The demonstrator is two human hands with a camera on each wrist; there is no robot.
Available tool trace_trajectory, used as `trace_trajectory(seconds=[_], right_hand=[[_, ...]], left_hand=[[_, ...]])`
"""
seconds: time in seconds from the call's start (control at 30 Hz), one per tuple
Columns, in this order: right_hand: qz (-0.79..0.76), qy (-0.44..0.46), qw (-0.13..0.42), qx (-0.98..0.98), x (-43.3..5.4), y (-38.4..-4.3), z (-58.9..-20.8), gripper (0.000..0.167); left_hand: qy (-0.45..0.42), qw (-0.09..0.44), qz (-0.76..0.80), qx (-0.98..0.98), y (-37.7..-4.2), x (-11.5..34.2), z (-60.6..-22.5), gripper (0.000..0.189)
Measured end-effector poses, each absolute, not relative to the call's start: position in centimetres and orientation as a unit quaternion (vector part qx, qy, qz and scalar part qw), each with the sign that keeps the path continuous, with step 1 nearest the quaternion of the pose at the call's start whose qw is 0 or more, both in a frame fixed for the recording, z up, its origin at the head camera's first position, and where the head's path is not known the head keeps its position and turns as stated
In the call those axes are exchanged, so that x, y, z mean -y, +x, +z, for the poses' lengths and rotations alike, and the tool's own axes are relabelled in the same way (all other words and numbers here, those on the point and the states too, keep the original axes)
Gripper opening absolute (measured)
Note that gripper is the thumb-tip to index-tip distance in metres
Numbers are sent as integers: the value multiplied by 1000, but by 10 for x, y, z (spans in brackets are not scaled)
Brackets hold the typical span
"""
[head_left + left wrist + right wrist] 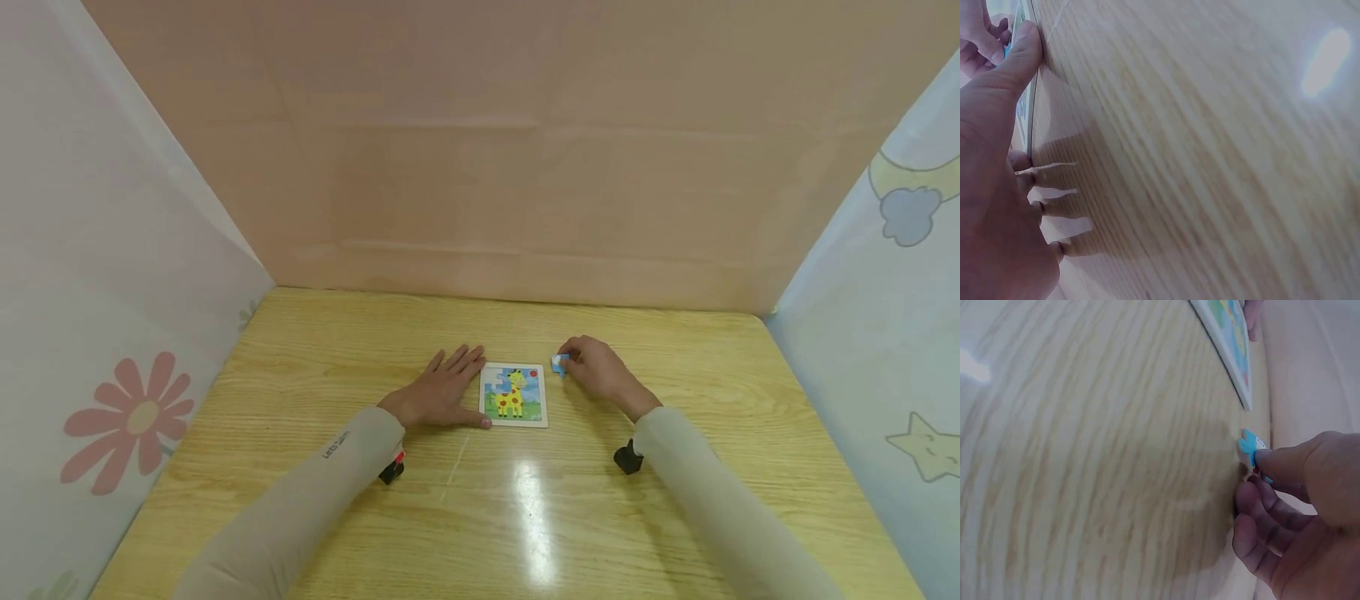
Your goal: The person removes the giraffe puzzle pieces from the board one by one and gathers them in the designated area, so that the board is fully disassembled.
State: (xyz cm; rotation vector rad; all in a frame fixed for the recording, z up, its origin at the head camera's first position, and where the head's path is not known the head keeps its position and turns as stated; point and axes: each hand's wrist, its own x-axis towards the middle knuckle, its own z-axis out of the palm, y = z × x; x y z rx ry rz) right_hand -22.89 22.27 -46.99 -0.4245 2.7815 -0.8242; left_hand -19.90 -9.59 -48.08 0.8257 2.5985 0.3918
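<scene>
A square giraffe jigsaw puzzle (513,396) in a white frame lies flat on the table, with a pale gap at the picture's upper left. My left hand (438,392) is spread at its left side, fingers straight; the thumb touches the lower left corner and a fingertip the upper left edge. Just right of the frame, my right hand (597,367) pinches a blue and white puzzle piece (559,363) between thumb and fingers. In the right wrist view this puzzle piece (1249,445) sits close to the tabletop, apart from the frame, partly covered by the thumb.
The wooden table (337,333) ends at a plain tan back panel (450,192). Pale printed panels stand at the left (90,250) and right (892,333). A dark wrist device (627,457) hangs below the right sleeve, and another device (391,472) below the left.
</scene>
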Motion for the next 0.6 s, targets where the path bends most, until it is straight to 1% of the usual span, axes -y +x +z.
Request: trace_trajectory(seconds=[0.23,0.6], right_hand=[[-256,-149,81,-952,-221,-226,-474,26],[-216,-165,41,-961,-219,-221,-477,20]], left_hand=[[291,196,143,-925,-198,95,-477,112],[291,194,135,-927,-199,94,-479,113]])
